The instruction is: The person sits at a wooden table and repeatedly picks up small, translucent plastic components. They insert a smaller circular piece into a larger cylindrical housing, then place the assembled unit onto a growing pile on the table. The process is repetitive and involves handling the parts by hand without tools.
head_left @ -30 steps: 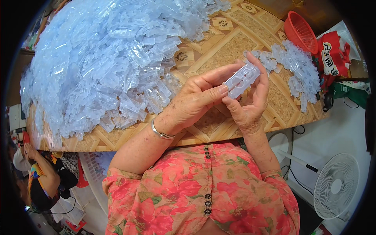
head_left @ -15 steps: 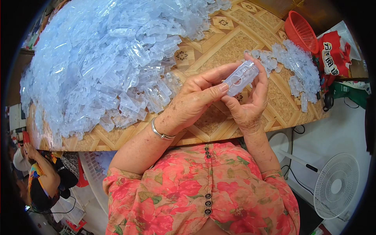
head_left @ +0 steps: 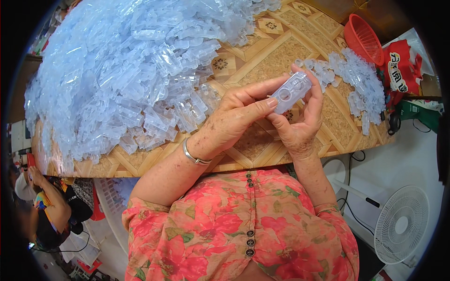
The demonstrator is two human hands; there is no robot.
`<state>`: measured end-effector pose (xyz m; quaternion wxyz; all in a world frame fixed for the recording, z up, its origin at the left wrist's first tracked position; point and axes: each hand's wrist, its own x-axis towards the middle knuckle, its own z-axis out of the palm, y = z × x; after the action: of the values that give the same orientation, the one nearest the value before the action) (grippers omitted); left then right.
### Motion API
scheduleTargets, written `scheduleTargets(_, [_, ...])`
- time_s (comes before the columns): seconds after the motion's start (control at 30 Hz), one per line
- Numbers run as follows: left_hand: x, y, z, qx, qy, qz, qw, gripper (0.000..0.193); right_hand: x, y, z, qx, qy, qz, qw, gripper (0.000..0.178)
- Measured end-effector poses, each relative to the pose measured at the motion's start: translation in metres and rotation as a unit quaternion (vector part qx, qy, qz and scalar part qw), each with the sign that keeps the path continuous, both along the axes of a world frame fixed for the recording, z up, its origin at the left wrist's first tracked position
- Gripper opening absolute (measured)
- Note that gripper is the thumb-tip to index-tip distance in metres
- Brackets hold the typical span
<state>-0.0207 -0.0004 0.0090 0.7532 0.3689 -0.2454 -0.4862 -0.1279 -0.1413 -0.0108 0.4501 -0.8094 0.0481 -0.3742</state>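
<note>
The desk (head_left: 281, 51), with a patterned wood-and-cork-look top, carries all loose stock. The main pile (head_left: 122, 70) of clear, bluish plastic parts covers the left portion, from the far edge nearly to the near edge. A white fan (head_left: 401, 225) is located off the desk, below its near right corner. The smaller heap (head_left: 363, 79) of clear pieces lies along the right edge. A red basket (head_left: 362, 37) and a red bag (head_left: 401, 70) are positioned beside this heap, toward the far right corner.

Left hand (head_left: 239, 112): closed, gripping the clear plastic case (head_left: 291, 93) with the thumb on its near left end. Right hand (head_left: 302, 122): fingers curled around the opposite end of the case, gripping it; whether the thumb touches the lower side cannot be determined. The case is held tilted above the desk, inward of the near edge. A metal bracelet (head_left: 189, 154) encircles the left wrist.
</note>
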Motion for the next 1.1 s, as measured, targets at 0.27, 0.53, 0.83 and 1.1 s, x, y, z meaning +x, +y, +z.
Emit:
scheduleTargets(0.27, [0.002, 0.001, 0.0, 0.033, -0.126, 0.025, 0.991, 0.047, 0.001, 0.001, -0.005, -0.029, -0.019, -0.013, 0.999, 0.093])
scheduleTargets(0.53, [-0.006, -0.003, -0.012, 0.032, -0.412, 0.141, 0.899, 0.059, 0.001, 0.003, -0.015, -0.076, 0.046, -0.107, 0.99, 0.095])
scheduleTargets(0.83, [-0.008, -0.001, -0.003, 0.074, -0.371, 0.149, 0.914, 0.044, 0.007, 0.009, -0.009, -0.038, 0.034, -0.087, 0.995, 0.093])
scheduleTargets(1.1, [-0.009, -0.001, -0.002, 0.035, -0.189, 0.088, 0.977, 0.044, 0.002, 0.007, -0.008, 0.026, 0.005, -0.02, 0.999, 0.096])
